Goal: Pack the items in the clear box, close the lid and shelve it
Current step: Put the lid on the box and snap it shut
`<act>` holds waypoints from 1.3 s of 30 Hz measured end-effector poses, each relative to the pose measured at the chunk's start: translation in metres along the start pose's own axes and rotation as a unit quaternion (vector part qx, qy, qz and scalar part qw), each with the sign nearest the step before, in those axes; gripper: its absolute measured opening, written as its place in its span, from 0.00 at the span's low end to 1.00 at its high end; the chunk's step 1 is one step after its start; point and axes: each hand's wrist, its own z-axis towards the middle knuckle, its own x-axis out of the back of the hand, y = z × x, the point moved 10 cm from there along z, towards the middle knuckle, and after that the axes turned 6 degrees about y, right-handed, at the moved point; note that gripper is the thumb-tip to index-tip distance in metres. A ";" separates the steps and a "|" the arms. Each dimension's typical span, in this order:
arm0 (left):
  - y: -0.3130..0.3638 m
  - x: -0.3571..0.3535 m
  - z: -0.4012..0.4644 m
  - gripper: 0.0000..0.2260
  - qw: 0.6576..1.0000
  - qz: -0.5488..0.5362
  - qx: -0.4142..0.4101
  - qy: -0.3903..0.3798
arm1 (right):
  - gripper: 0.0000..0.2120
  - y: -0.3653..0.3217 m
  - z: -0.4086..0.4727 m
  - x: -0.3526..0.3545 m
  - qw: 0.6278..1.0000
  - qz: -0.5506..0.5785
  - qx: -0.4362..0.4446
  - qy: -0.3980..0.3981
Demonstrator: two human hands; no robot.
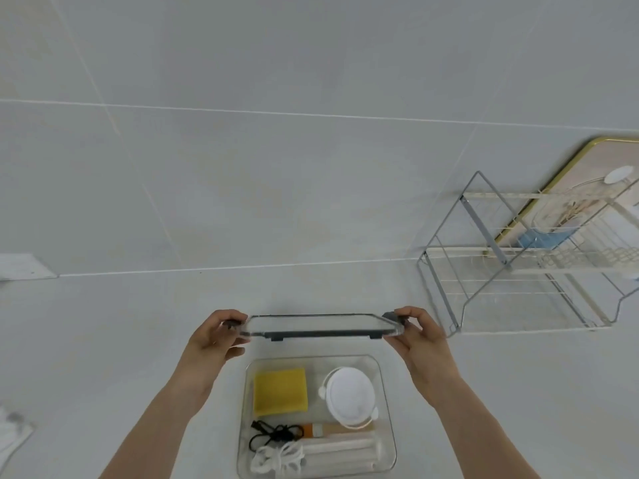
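The left hand (216,335) is closed around the left end of the clear lid (320,326), fingers wrapped at the dark latch there. The right hand (416,335) is likewise closed on the right end, at its dark latch. The lid is held roughly level in the air, above and just beyond the far rim of the clear box (387,426), not touching it.

The clear box stands open on the white bench (103,323), directly below the forearms. Contents: a yellow sponge (280,392) at far left; a white round lidded container (351,397) at far right; a black cord (275,435) at near left; a white rope (276,458) bundled just nearer than the cord; a brush with an orange band (316,430) lying crosswise under the round container; a pale tube (340,451) lying crosswise along the near side.

Bench surface around the box is open on the left and far sides. A wire shelf rack (501,271) stands well apart to the right, against the wall, its lower tier open. No legible writing on any item.
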 end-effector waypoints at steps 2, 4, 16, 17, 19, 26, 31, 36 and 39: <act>-0.008 0.003 -0.017 0.08 0.998 -0.057 0.018 -0.034 | 0.18 0.011 -0.014 0.006 1.000 -0.003 -0.022 0.012; -0.018 0.008 -0.032 0.08 0.996 -0.072 0.034 -0.048 | 0.16 0.024 -0.026 0.015 0.997 0.009 -0.061 0.037; -0.063 0.019 -0.085 0.14 0.994 0.059 0.081 -0.040 | 0.18 0.055 -0.077 0.049 0.989 -0.075 -0.040 0.122; -0.064 0.021 -0.085 0.09 0.995 0.067 0.071 -0.009 | 0.18 0.056 -0.079 0.048 0.989 -0.074 -0.034 0.127; -0.065 0.023 -0.087 0.06 0.995 0.075 0.042 0.042 | 0.17 0.058 -0.084 0.046 0.987 -0.081 -0.022 0.135; -0.066 0.022 -0.096 0.12 0.980 0.162 -0.003 0.116 | 0.17 0.063 -0.088 0.048 0.973 -0.148 -0.003 0.179; -0.066 0.021 -0.093 0.12 0.974 0.180 -0.003 0.135 | 0.17 0.059 -0.083 0.041 0.970 -0.162 0.008 0.183; -0.071 0.023 -0.093 0.09 0.967 0.183 0.021 0.173 | 0.16 0.053 -0.082 0.041 0.959 -0.204 0.023 0.197; -0.073 0.023 -0.096 0.08 0.965 0.194 0.018 0.176 | 0.13 0.061 -0.083 0.050 0.955 -0.214 0.012 0.206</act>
